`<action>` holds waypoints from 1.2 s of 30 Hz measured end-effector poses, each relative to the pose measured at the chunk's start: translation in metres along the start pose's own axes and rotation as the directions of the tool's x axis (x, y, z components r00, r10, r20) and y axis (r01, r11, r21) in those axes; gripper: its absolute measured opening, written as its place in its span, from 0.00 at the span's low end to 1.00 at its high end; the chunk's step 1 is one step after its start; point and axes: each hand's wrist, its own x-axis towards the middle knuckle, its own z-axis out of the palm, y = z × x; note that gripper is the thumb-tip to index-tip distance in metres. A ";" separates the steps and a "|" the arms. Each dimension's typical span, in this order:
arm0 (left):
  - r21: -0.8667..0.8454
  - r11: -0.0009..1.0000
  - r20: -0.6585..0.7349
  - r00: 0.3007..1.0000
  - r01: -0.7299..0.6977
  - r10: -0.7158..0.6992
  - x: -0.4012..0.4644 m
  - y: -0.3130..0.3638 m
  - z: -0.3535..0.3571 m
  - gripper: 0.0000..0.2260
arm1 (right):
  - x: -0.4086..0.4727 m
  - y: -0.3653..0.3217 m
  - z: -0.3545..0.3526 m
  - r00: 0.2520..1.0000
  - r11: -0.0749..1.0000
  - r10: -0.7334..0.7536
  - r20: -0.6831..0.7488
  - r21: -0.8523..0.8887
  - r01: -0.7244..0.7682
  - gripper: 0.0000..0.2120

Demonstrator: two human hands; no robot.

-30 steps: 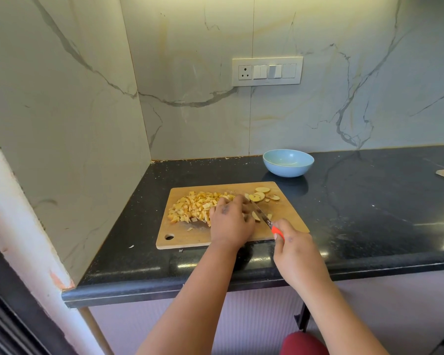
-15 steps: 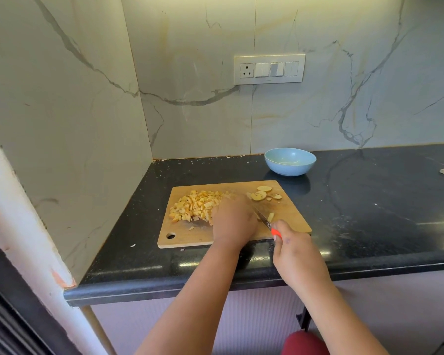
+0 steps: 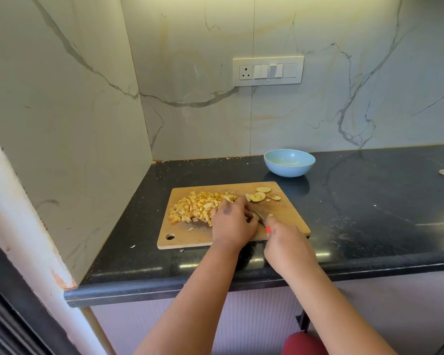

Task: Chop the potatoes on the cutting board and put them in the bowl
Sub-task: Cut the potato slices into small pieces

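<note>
Little changed since earlier frame: left hand (image 3: 232,224) still curled, pinning potato piece mid cutting board (image 3: 290,213); right hand (image 3: 283,239) still gripping knife (image 3: 259,215). Diced pile (image 3: 198,207) left, slices (image 3: 260,196) far right, bowl (image 3: 289,163) beyond. Keep fingertips tucked, cut straight down.

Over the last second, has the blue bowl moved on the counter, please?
No. The blue bowl sits at the same spot behind the cutting board's far right corner; only the camera shifted.
</note>
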 end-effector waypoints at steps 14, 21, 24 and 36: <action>0.005 1.000 0.046 0.999 0.014 -0.014 -0.002 0.003 -0.007 0.08 | -0.006 0.088 -0.057 0.907 0.734 0.045 0.418 0.602 -0.314 0.07; 0.033 0.994 0.056 0.993 -0.108 0.106 -0.006 0.009 -0.009 0.18 | 0.031 0.073 -0.027 0.993 0.504 0.105 0.052 0.858 -0.098 0.09; 0.119 0.968 0.038 0.976 -0.219 0.216 -0.011 0.014 -0.006 0.27 | 0.042 0.068 -0.007 0.967 0.578 0.204 -0.155 0.816 0.009 0.09; 0.204 0.975 0.110 0.992 -0.088 0.066 0.001 0.035 0.005 0.21 | 0.053 0.073 0.008 0.959 0.715 0.153 -0.238 0.697 0.058 0.07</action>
